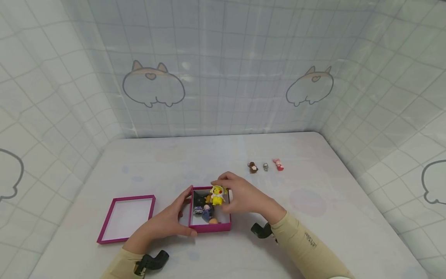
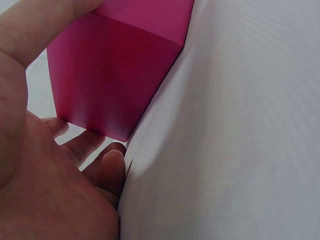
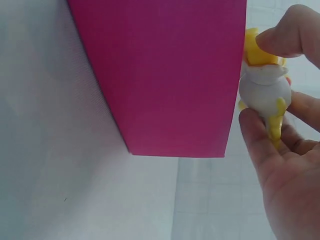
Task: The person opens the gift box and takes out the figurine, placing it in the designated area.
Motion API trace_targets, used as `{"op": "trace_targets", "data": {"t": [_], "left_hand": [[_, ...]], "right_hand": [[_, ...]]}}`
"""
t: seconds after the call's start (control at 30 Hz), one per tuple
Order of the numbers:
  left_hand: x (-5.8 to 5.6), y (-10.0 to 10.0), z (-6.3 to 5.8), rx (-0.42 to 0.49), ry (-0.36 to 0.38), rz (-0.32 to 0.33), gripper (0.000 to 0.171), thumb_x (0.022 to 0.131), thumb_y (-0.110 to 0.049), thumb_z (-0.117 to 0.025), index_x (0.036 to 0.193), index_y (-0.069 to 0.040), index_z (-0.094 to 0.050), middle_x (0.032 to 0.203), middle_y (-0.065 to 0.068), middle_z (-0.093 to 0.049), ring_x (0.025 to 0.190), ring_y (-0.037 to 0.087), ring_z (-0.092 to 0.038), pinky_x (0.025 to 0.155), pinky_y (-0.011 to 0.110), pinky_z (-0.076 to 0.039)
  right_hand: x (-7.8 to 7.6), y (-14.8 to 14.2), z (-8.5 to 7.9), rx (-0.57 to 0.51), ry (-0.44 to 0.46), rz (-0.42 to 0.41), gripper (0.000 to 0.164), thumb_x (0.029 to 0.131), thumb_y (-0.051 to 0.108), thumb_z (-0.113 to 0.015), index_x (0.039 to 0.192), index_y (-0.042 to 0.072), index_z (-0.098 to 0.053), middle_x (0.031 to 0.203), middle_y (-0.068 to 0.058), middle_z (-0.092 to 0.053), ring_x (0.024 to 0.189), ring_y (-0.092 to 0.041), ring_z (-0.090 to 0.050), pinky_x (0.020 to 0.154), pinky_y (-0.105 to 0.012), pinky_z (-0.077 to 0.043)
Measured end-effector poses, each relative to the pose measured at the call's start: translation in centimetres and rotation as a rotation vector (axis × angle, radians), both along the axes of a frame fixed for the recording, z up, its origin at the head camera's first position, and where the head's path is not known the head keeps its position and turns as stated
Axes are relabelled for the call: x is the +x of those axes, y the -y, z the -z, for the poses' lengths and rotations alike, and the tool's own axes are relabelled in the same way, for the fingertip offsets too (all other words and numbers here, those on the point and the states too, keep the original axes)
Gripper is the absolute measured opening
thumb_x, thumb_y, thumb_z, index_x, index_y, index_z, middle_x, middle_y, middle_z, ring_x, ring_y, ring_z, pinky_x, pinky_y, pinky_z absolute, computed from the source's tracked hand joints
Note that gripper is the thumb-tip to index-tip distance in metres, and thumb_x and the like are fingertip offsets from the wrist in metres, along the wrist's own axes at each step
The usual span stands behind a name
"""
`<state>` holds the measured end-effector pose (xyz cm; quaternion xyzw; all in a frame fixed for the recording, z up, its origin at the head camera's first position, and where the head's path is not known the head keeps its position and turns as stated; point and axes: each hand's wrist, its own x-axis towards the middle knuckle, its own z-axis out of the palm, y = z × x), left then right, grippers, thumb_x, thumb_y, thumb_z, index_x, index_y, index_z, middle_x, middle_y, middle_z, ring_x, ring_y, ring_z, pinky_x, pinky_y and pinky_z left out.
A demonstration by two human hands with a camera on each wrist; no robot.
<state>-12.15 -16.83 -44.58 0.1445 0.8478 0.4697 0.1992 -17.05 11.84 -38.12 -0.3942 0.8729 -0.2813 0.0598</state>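
Note:
A magenta box (image 1: 210, 228) with a white inside sits on the table, holding several small figurines (image 1: 206, 213), among them dark, purple-blue and orange ones. My left hand (image 1: 167, 221) grips the box's left side, thumb at the front corner and fingers toward the back; the left wrist view shows the fingertips at the box wall (image 2: 100, 75). Over the box's right part, my right hand (image 1: 244, 195) pinches a yellow Pikachu figurine (image 1: 217, 195) in a white cloak. In the right wrist view that Pikachu figurine (image 3: 265, 90) is upright between thumb and fingers, beside the box wall.
A shallow magenta-rimmed lid (image 1: 134, 198) lies inside up at the left. Farther back to the right stand or lie a brown figurine (image 1: 253, 167), a small grey figurine (image 1: 266, 166) and a pink-and-red figurine (image 1: 278, 164). White gridded curtains (image 1: 226, 108) surround the table.

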Motion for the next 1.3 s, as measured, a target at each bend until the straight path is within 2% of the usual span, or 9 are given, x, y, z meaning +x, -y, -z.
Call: {"op": "trace_targets", "data": {"t": [0.23,0.43,0.73,1.07,1.3], "left_hand": [[-0.1,-0.1,0.0,-0.003,-0.013,0.002,0.128,0.064,-0.044,-0.092,0.157,-0.039,-0.005,0.16,0.005,-0.022,0.143,0.028,-0.03,0.107,0.052,-0.038],[0.0,-0.2,0.0,0.004,-0.009,-0.002,0.128,0.063,-0.043,-0.092,0.157,-0.038,-0.006,0.16,0.005,-0.023,0.142,0.027,-0.031,0.108,0.051,-0.038],[-0.1,-0.2,0.2,0.002,-0.001,-0.012,0.129,0.062,-0.044,-0.093,0.157,-0.038,-0.005,0.16,0.005,-0.022,0.143,0.029,-0.029,0.108,0.052,-0.037],[-0.1,-0.1,0.2,0.021,0.006,-0.002,0.129,0.063,-0.042,-0.093,0.157,-0.039,-0.005,0.161,0.004,-0.021,0.143,0.028,-0.028,0.108,0.051,-0.036],[-0.1,-0.1,0.3,0.006,-0.001,-0.001,0.128,0.063,-0.044,-0.092,0.157,-0.039,-0.004,0.161,0.005,-0.021,0.143,0.029,-0.028,0.107,0.052,-0.038]], "right_hand": [[-0.1,-0.6,0.1,-0.075,0.033,-0.006,0.061,0.073,0.011,-0.079,0.131,0.018,-0.063,0.127,0.005,-0.047,0.106,-0.012,-0.05,0.089,-0.04,-0.054],[-0.4,-1.2,0.2,-0.054,0.046,0.017,0.061,0.075,0.012,-0.08,0.132,0.021,-0.063,0.131,0.005,-0.047,0.112,-0.012,-0.05,0.092,-0.04,-0.054],[-0.6,-2.4,0.3,-0.062,0.043,0.097,0.071,0.077,0.012,-0.076,0.142,0.029,-0.054,0.133,0.009,-0.045,0.098,-0.008,-0.056,0.08,-0.032,-0.056],[-1.0,-4.4,0.4,-0.159,0.078,0.108,0.062,0.079,0.006,-0.077,0.137,0.021,-0.058,0.133,0.005,-0.045,0.104,-0.007,-0.057,0.087,-0.025,-0.054],[-1.4,-6.0,0.7,-0.19,0.139,0.172,0.062,0.078,0.001,-0.078,0.134,0.02,-0.06,0.131,0.007,-0.044,0.108,-0.009,-0.056,0.09,-0.029,-0.054]]}}
